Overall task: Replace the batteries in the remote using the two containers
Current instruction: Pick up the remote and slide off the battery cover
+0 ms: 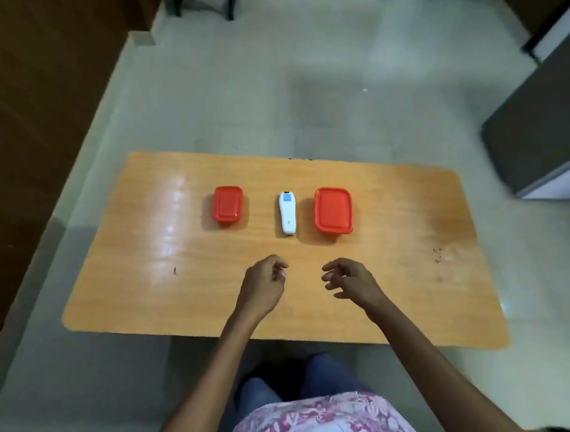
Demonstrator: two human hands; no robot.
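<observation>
Hovering near the table's (118, 261) front edge, left hand (265, 284) and right hand (352, 280) loosely curled, holding nothing. White remote (287, 213) mid-table, between small red container (228, 204) and larger red container (333, 210), lids on.

Contents of both lidded red containers, small (228, 204) and large (333, 210), hidden. Markings on the remote (287, 213) too small to read. Fingertips of the left hand (264, 281) curled out of sight. Both forearms cut off at the bottom edge.
</observation>
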